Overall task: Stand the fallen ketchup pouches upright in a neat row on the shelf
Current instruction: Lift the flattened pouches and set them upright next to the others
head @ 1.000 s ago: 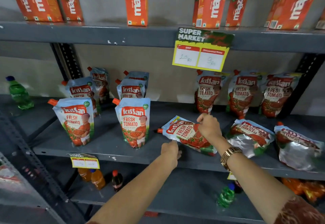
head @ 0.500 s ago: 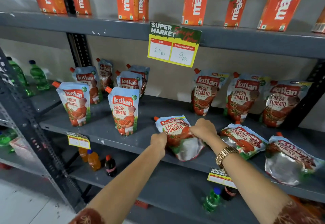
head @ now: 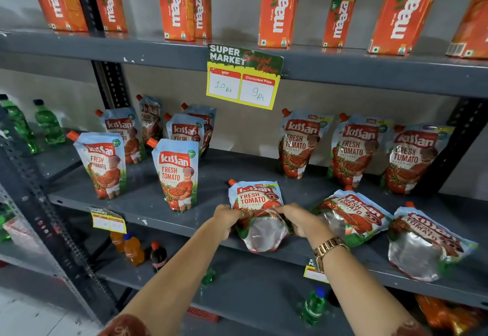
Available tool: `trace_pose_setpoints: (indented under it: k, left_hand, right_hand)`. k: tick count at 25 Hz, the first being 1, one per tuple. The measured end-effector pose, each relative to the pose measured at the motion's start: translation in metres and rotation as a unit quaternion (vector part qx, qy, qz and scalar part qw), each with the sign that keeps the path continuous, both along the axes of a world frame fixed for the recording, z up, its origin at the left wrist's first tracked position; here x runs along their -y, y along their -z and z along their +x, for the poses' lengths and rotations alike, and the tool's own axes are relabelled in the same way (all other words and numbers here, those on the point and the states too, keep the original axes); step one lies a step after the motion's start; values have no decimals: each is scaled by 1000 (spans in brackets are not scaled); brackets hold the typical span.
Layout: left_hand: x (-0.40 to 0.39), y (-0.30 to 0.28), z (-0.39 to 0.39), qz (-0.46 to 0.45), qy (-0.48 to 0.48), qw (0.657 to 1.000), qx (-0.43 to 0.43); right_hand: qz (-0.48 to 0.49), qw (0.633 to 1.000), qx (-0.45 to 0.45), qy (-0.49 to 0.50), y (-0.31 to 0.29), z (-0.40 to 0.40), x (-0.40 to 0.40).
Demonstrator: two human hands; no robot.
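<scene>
Grey metal shelf (head: 148, 198) before beige wall; left hand (head: 226, 218) and right hand (head: 299, 220) clasping tilted blue-and-red ketchup pouch (head: 257, 211) near front edge.

The left hand (head: 226, 220) and right hand (head: 298, 220) cover the lower print of the held pouch (head: 255, 198). Beside it, small shelf tags (head: 108, 221) are blurred and unreadable. Far right, a juice carton (head: 472, 21) is cut off.
</scene>
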State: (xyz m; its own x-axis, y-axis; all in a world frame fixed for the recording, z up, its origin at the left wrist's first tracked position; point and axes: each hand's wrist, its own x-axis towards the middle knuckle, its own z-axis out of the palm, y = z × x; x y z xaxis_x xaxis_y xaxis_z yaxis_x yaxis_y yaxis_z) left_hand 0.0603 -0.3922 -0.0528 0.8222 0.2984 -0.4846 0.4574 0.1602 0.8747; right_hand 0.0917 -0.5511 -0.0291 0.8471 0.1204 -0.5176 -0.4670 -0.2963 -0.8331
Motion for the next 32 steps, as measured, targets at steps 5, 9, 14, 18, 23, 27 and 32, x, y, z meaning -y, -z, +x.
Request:
trace_pose_setpoints:
  k: [5,9,14,18,23,27,32]
  left_hand:
    - [-2,-3,-5,-40,5,999,10]
    - [-2,-13,-10,-101,-1,994,51]
    - [-8,-46,-1,-90,1,984,154]
    - [-11,-62,11,15,1,981,193]
    - [-10,-56,12,77,-21,985,153]
    - [-15,-52,8,96,-84,986,107]
    - [-7,-39,-9,48,-87,990,101]
  right_hand:
    - [-2,999,-2,44,-1,-4,-8]
    - [50,992,63,96,-11,-14,-18]
    - [100,965,195,145,-25,-17,-25]
    - [84,950,256,156,-20,-13,-27]
    - [13,950,265,166,-4,-13,-29]
    - [-60,931,291,214,-4,-26,-24]
    - [-73,859,358,360,-12,-60,-13]
